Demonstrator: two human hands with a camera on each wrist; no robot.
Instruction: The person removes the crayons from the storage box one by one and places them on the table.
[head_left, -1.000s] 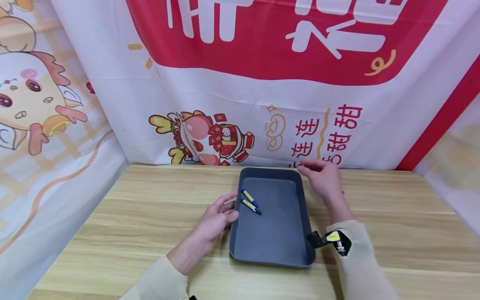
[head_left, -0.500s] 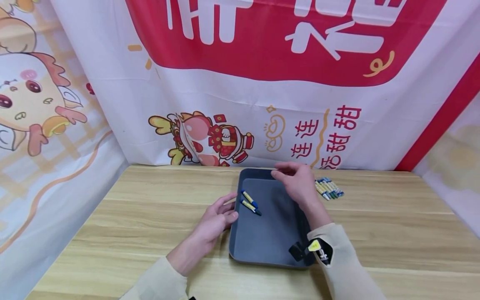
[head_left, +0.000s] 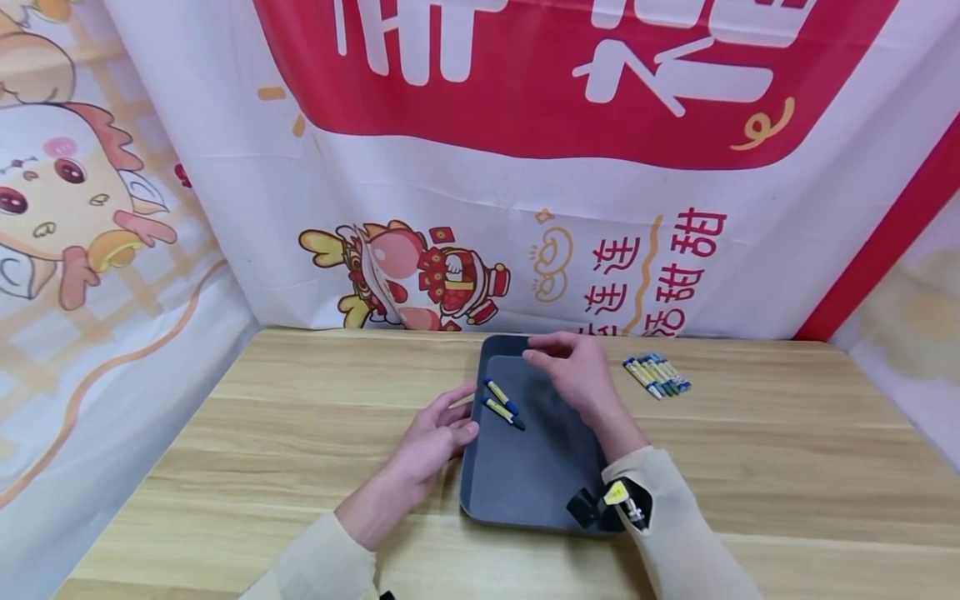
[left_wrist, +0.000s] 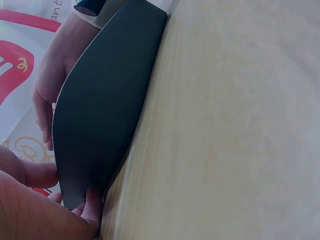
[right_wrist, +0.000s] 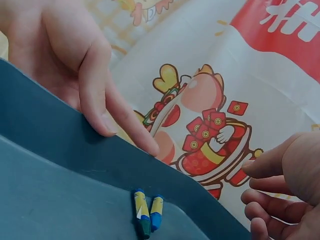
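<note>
A dark grey rectangular tray [head_left: 540, 467] lies on the wooden table. Inside it, by the left wall, are two crayons with yellow wrappers, one blue crayon [head_left: 501, 397] and one dark green crayon [head_left: 503, 412]. My left hand [head_left: 431, 437] grips the tray's left side, the thumb over the rim and fingers along the outer wall; the left wrist view shows this wall [left_wrist: 100, 100] up close. Above the tray's far right part is my right hand [head_left: 576, 371]. Its fingers [right_wrist: 272, 205] are loosely bent with a gap to the thumb, and nothing shows between them.
Right of the tray, several more crayons [head_left: 656, 375] lie side by side in a row on the table [head_left: 750, 467]. A printed cloth [head_left: 450, 192] hangs at the table's back edge. A small black camera [head_left: 588, 506] on my right wrist overlaps the tray's near right corner.
My right hand has moved left, from the tray's far right corner to over the tray, which uncovers the row of crayons. The left hand, tray and two crayons inside stay put.
</note>
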